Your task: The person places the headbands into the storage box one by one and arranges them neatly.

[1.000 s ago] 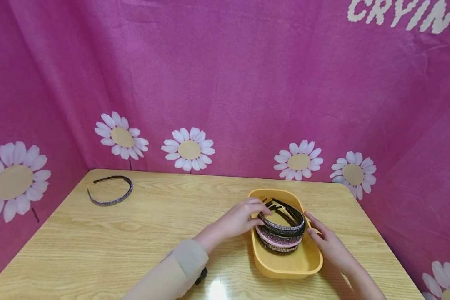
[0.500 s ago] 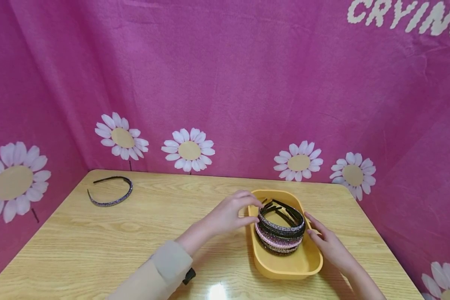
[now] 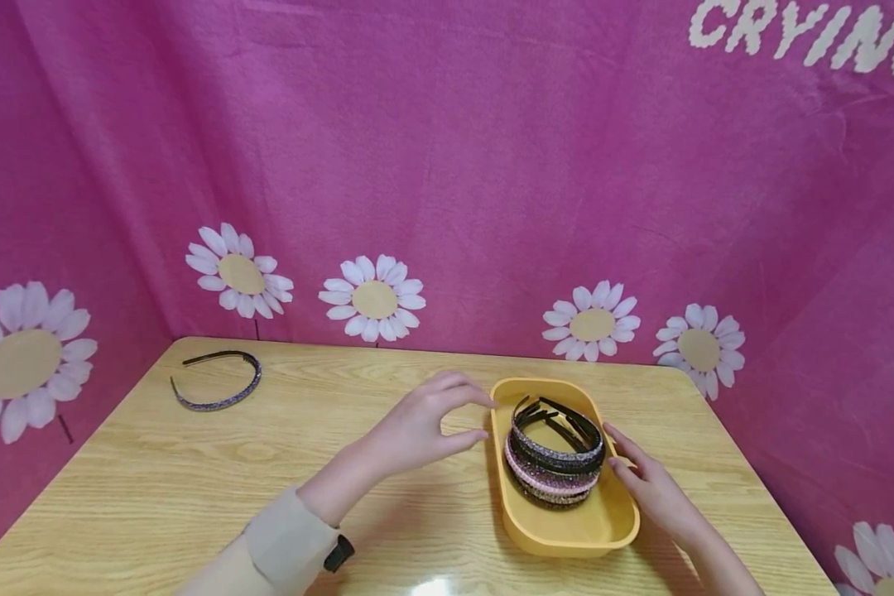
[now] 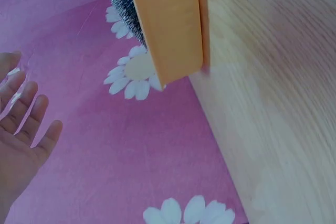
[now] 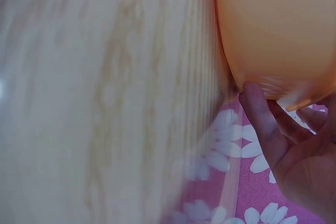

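A yellow rectangular bin with rounded corners (image 3: 521,526) holds a stack of several glittery headbands (image 3: 559,480), in black, silver, pink and purple, their black ends toward the far side. My left hand (image 3: 420,426) hovers just left of the bin, fingers spread and holding nothing; the left wrist view shows the same hand (image 4: 23,140) apart from the bin's wall (image 4: 170,30). On the bin's right side, my right hand (image 3: 659,488) touches the outer wall with fairly straight fingers. The right wrist view shows those fingertips (image 5: 254,95) against the bin's side.
One purple glitter headband (image 3: 227,403) lies alone at the table's far left corner. The wooden table (image 3: 313,397) is bounded at the back and sides by a magenta cloth (image 3: 447,165) with white daisies.
My left hand has let go of the top headband in the stack and drawn back leftward, out of the bin. The right hand stays at the bin's side.
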A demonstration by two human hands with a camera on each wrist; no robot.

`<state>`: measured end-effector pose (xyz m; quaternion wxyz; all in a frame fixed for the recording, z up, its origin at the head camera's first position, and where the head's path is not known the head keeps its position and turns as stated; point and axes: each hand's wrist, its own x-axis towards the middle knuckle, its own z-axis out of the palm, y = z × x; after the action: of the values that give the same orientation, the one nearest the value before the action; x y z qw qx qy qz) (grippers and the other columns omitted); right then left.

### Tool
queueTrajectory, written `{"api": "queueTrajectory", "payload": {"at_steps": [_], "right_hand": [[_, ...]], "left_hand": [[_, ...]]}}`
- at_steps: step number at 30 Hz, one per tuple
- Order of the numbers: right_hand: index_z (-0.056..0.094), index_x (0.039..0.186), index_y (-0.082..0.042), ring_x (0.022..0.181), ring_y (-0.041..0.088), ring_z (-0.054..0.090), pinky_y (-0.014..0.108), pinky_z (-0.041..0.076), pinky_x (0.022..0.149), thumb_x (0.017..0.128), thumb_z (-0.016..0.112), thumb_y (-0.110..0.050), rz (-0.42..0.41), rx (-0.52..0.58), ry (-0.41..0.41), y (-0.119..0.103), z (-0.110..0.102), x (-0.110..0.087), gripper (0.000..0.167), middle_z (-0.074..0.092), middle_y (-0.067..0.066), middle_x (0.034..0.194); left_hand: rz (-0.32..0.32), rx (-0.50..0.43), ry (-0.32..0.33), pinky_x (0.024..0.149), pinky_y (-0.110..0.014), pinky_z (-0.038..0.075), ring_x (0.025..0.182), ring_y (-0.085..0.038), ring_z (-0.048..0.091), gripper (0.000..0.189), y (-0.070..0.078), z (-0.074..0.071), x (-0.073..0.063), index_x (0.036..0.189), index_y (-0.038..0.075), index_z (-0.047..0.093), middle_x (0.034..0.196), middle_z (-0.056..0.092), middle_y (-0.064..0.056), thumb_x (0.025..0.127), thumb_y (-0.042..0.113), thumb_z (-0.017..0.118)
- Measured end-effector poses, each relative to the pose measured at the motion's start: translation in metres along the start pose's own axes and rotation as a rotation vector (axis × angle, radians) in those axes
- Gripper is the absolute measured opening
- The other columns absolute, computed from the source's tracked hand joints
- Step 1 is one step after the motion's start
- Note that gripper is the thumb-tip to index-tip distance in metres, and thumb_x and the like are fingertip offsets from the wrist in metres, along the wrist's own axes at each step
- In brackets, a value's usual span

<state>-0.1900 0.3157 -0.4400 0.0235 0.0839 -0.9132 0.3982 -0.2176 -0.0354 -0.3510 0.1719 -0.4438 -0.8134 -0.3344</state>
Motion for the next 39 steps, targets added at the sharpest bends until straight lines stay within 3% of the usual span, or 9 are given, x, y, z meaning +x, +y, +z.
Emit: {"api": "queueTrajectory", "payload": {"at_steps": [4,8,17,27,31,39], "right_hand": [[0.033,0.145,-0.005,0.110,0.045,0.055,0.045,0.049,0.089,0.100,0.046,-0.021,-0.005,0.005,-0.001,0.000,-0.001,0.001,0.050,0.045,0.035,0.131],[0.032,0.146,-0.005,0.114,0.043,0.053,0.036,0.050,0.089,0.100,0.046,-0.022,-0.003,-0.001,-0.004,0.001,-0.001,0.001,0.051,0.046,0.033,0.131],[0.032,0.146,-0.006,0.112,0.039,0.055,0.023,0.048,0.085,0.100,0.047,-0.022,0.020,0.037,-0.009,0.001,0.001,0.000,0.051,0.046,0.032,0.131],[0.032,0.146,-0.006,0.111,0.040,0.056,0.019,0.048,0.082,0.099,0.047,-0.020,0.023,0.061,-0.011,0.001,0.001,0.000,0.051,0.044,0.033,0.132],[0.032,0.146,-0.007,0.111,0.039,0.056,0.019,0.048,0.082,0.099,0.047,-0.021,0.026,0.063,-0.013,0.001,0.001,0.000,0.051,0.045,0.033,0.132],[0.032,0.146,-0.006,0.109,0.040,0.058,0.020,0.049,0.081,0.100,0.047,-0.021,0.027,0.059,-0.014,0.000,0.000,0.000,0.051,0.045,0.033,0.131]], "left_hand": [[-0.013,0.053,0.025,0.097,-0.026,0.045,0.109,-0.010,0.053,0.031,-0.001,-0.013,-0.008,0.111,0.016,0.066,0.110,0.061,0.005,0.082,0.023,0.073],[-0.034,0.097,0.057,0.095,-0.027,0.047,0.108,-0.009,0.053,0.032,-0.005,-0.027,-0.018,0.110,0.017,0.066,0.109,0.061,0.006,0.080,0.023,0.075],[-0.055,0.130,0.143,0.091,-0.032,0.048,0.107,-0.012,0.054,0.033,-0.017,-0.055,-0.047,0.109,0.015,0.066,0.110,0.061,0.006,0.078,0.020,0.077],[-0.071,0.238,0.275,0.089,-0.024,0.047,0.104,-0.015,0.056,0.040,-0.044,-0.080,-0.079,0.108,0.011,0.066,0.107,0.062,0.002,0.071,0.008,0.080],[-0.096,0.304,0.288,0.086,-0.023,0.045,0.102,-0.016,0.055,0.041,-0.056,-0.092,-0.091,0.108,0.011,0.066,0.106,0.063,0.000,0.070,0.007,0.080],[-0.197,0.390,0.288,0.083,-0.032,0.044,0.101,-0.020,0.053,0.039,-0.084,-0.111,-0.115,0.106,0.007,0.065,0.104,0.063,-0.004,0.069,0.004,0.079]]}}
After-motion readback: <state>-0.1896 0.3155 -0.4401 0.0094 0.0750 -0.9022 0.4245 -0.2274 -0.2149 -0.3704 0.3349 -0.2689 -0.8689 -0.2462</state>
